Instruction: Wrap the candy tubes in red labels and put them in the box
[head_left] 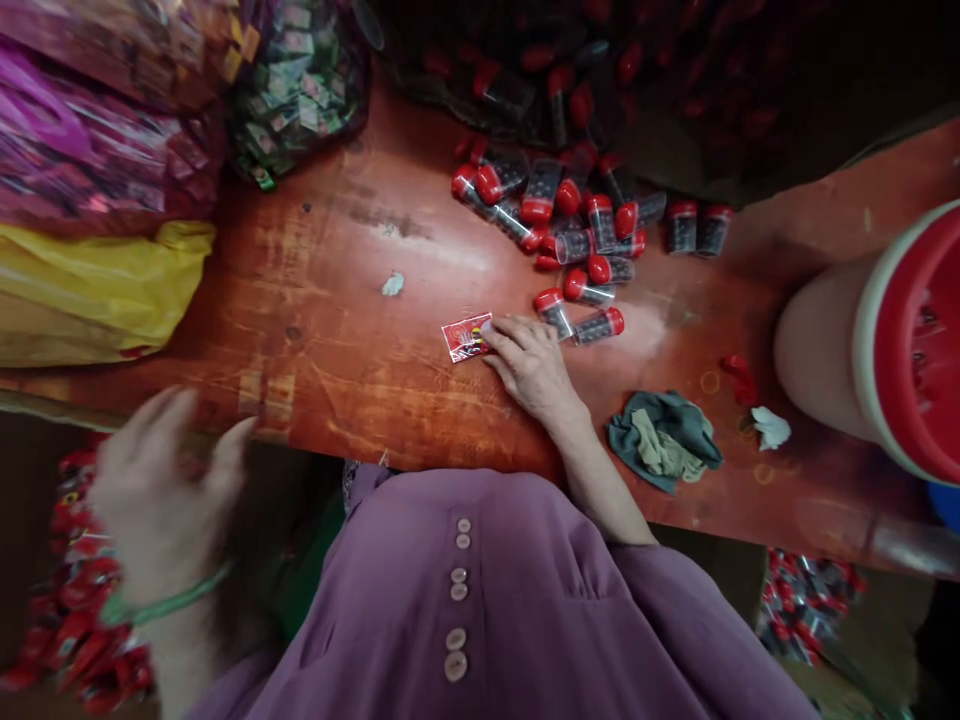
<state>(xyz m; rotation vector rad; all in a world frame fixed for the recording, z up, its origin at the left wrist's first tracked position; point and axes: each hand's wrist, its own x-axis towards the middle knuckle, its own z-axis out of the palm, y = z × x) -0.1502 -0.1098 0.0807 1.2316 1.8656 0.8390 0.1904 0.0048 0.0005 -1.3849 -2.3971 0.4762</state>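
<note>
A small shiny red packet (466, 337) lies flat on the reddish-orange table (337, 350). My right hand (529, 362) rests on the tabletop, its fingers and thumb closed on the packet's right end. Just beyond that hand lie several small clear bottles (598, 327) with red caps and dark contents. At the lower left my left hand (161, 490), smeared by motion, is off the table's front edge with fingers and thumb apart. Nothing shows in it. It is nearest to a heap of red wrapped packets (82, 620) below the table.
Bags of small packets (150, 160) and a yellow bag (97, 290) stand at the left. A dark container (675, 110) with more bottles is at the back. To the right are a crumpled cloth (664, 440) and a white tub with a red top (832, 340).
</note>
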